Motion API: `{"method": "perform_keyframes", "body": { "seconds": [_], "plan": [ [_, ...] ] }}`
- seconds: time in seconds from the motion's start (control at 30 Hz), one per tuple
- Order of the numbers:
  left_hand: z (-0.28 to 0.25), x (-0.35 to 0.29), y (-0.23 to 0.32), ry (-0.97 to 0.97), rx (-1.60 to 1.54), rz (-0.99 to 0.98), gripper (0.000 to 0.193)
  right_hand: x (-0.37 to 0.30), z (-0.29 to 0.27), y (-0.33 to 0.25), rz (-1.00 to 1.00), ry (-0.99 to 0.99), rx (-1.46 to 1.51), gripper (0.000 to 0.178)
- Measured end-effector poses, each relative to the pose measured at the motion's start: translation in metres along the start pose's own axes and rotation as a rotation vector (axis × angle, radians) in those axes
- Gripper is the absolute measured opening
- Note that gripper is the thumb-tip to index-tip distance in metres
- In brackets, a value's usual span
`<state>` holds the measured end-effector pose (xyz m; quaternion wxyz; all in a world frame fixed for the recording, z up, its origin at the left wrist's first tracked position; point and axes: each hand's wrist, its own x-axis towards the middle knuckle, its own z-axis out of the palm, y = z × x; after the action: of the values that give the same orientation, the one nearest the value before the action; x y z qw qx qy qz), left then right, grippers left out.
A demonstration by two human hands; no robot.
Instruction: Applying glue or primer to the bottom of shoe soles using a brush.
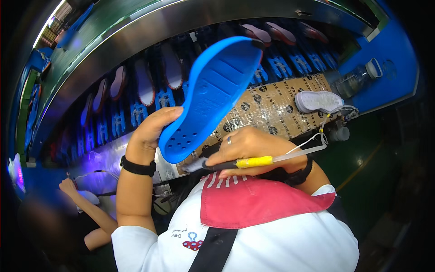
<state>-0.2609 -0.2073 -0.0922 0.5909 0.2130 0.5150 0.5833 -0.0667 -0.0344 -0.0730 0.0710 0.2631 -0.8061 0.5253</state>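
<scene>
My left hand (pixel 157 126) is closed on the edge of a blue shoe sole (pixel 215 88), holding it up and tilted in front of me. The sole's hollow face shows ridges across the forefoot and several small round holes at the heel. In my right hand (pixel 247 147) is a brush (pixel 254 162) with a dark handle wrapped in yellow, and a clear tube runs from its back end. Its pale bristle end sits just below the sole's heel; whether the two touch I cannot tell. Both my wrists carry black bands.
A cardboard-covered bench (pixel 272 106) lies behind the sole, bearing a white shoe-shaped piece (pixel 319 101) and a clear jug (pixel 358 81) at its right. Beyond it, several soles (pixel 145 81) rest on blue racks by a metal-edged line. Another person's arm (pixel 90 208) reaches in at the left.
</scene>
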Motion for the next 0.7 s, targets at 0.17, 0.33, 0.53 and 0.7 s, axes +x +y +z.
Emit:
{"method": "perform_keyframes", "body": {
  "seconds": [0.17,0.33,0.53,0.7],
  "plan": [
    [0.02,0.004,0.018,-0.033,0.203,-0.185,0.043,0.009,0.004,0.003,0.054,-0.028,-0.153,0.026],
    [0.003,0.011,0.014,-0.059,0.311,-0.28,0.043,0.003,-0.002,0.003,0.01,-0.084,-0.028,0.024],
    [0.005,0.008,0.023,-0.066,0.556,-0.366,0.046,0.001,-0.004,0.007,0.03,-0.063,-0.106,0.027],
    [-0.003,0.004,0.017,-0.036,0.501,-0.371,0.046,-0.007,-0.002,0.014,0.088,0.069,-0.12,0.026]
  ]
}}
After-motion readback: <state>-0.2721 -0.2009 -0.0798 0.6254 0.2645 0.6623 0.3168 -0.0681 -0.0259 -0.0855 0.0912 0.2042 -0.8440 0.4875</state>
